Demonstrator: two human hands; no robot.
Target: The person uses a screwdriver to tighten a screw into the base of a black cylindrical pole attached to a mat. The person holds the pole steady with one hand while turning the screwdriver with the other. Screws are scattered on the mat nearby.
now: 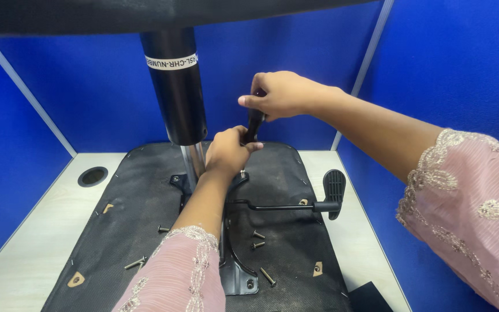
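The person is leaning over an upturned chair seat (pixel 145 190) lying in the middle of the frame on the pale worktop (pixel 36 231), so its underside faces up for the work. The right hand (pixel 284 95), above centre, is clenching its grip around the top of a black screwdriver (pixel 254 124), standing the tool upright and pressing down from above. The left hand (pixel 226 151), just below it, is pinching the lower handle, apparently steadying the tip over a screw (pixel 242 172) in the black metal bracket (pixel 235 271) that is sitting on the seat. The chair's thick black column (pixel 175 86) is rising just left of the hands, toward the top of the frame. A lever with a flat paddle (pixel 334 192) is sticking out to the right. Loose screws (pixel 258 240) are lying scattered on the seat in the lower part of the frame, within easy reach of both hands. Blue partition walls (pixel 451 69) are closing in the corner.
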